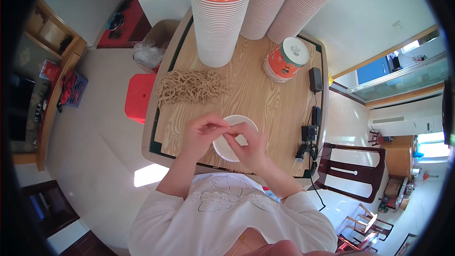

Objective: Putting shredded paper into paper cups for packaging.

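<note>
Over a white paper bucket (222, 155), my left hand (203, 133) and my right hand (250, 146) meet, fingertips touching. Each hand is closed in a pinch with thumb against fingers. Whatever lies between the fingertips is too small to make out. The bucket stands near the table's front edge, its round opening facing up and partly hidden by my hands. Beyond my left hand lies a loose heap of beige twisted cords (189, 87).
Tall nested stacks of white-and-orange paper buckets (215, 28) rise at the table's far side. Nearer right stands an orange bucket with a lid (284, 61). Black power adapters and cables (310, 132) line the right edge. A red stool (140, 97) is left, a dark wooden chair (353, 171) right.
</note>
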The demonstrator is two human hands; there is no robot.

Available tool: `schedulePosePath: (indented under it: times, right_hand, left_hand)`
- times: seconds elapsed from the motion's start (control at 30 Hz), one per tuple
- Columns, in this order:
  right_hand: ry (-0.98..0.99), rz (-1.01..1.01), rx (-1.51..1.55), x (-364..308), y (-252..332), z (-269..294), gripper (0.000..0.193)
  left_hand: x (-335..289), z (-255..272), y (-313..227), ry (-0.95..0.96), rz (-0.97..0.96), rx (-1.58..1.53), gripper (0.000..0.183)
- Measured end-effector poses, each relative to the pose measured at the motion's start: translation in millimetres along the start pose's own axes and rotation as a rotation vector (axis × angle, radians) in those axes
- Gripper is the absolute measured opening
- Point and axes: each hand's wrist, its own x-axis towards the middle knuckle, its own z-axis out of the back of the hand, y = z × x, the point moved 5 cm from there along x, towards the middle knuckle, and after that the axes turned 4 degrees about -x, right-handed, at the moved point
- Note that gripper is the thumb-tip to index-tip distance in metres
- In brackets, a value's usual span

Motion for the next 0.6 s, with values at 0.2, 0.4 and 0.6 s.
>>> schedulePosePath:
  times: [0.2,0.4,0.6]
  right_hand:
    - [0.082,0.189,0.109,1,20,3,0.02]
    - [0.195,-0.203,0.579,4,-17,-4,0.019]
    - [0.285,-0.284,0.337,2,-70,4,0.007]
  left_hand:
    - [-15,1,-47,0.007,-0.139,-0.146,0.016]
    - [-10,-5,-9,0.105,0.195,-0.194,0.017]
    - [6,-8,60,0.1,0.285,-0.229,0.012]
